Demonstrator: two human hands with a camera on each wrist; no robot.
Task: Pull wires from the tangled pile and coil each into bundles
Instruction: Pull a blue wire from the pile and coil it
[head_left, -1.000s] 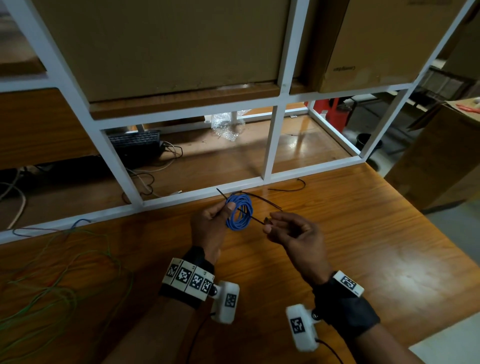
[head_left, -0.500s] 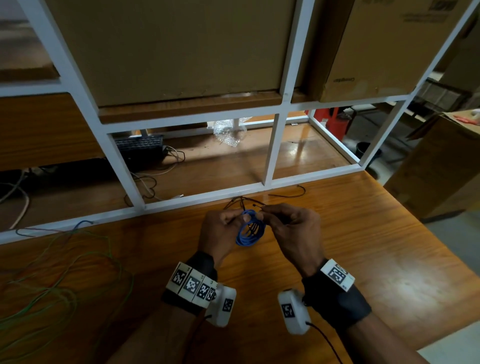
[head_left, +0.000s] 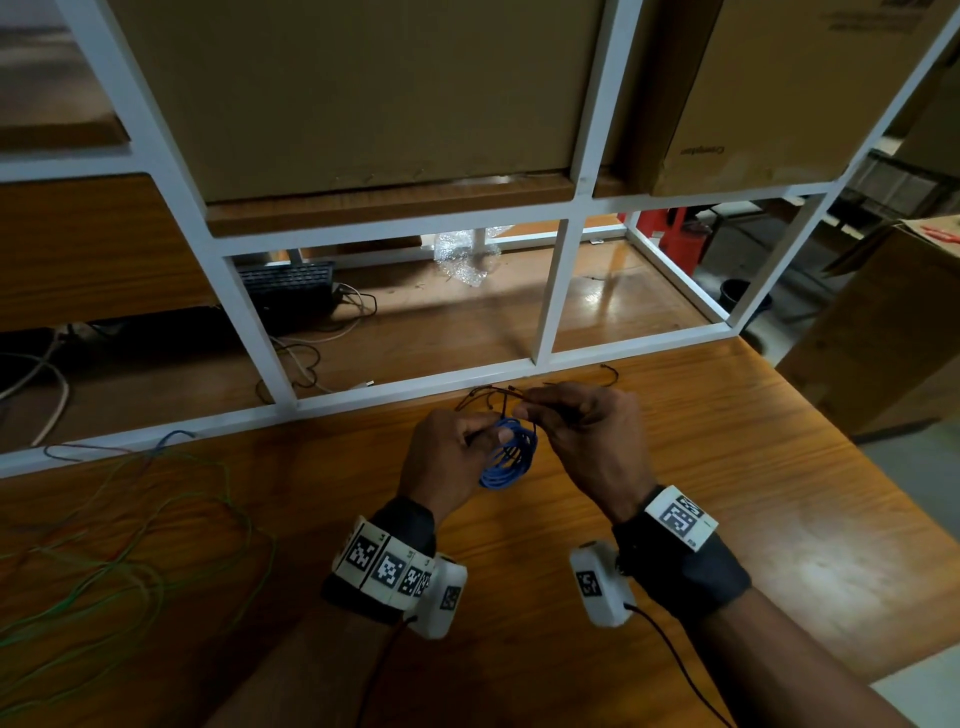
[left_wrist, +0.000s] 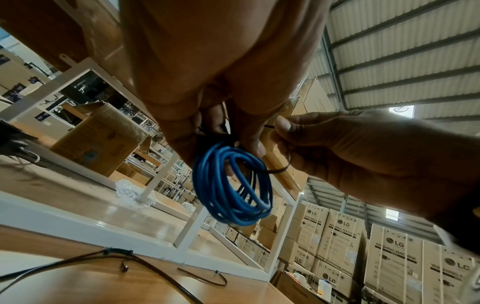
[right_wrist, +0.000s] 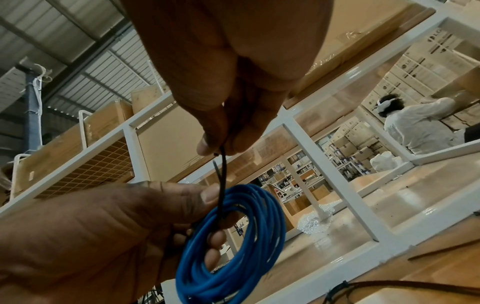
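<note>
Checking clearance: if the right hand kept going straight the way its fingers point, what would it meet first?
Probably the left hand gripping the blue wire coil; the right hand points left at it, nearly touching.

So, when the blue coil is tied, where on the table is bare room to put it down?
Bare wood lies right of the right hand, out to the table edge, and also near, between the forearms. Crowded: loose green wires spread at the left, and black cable ties lie by the white frame behind the blue coil.
</note>
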